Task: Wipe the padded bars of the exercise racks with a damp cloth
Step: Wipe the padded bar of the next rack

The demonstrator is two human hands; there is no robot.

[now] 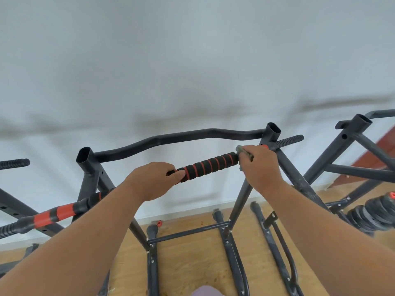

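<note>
A black foam padded bar with red spiral stripes [210, 164] runs across the middle of a dark metal exercise rack [242, 201]. My left hand [152, 180] grips the bar's left end, thumb over the foam. My right hand [259, 166] is closed around the bar's right end with a grey cloth [243, 151] pressed between the fingers and the bar; only a small edge of the cloth shows above the knuckles. A curved bare metal bar [181, 138] spans the rack's two upright tubes behind.
Another padded bar with red bands [54, 214] juts from the left. A second rack [350, 159] stands at the right, with stacked black weight plates [372, 214] below it. A white wall is behind; the rack's base tubes [235, 261] lie on the wooden floor.
</note>
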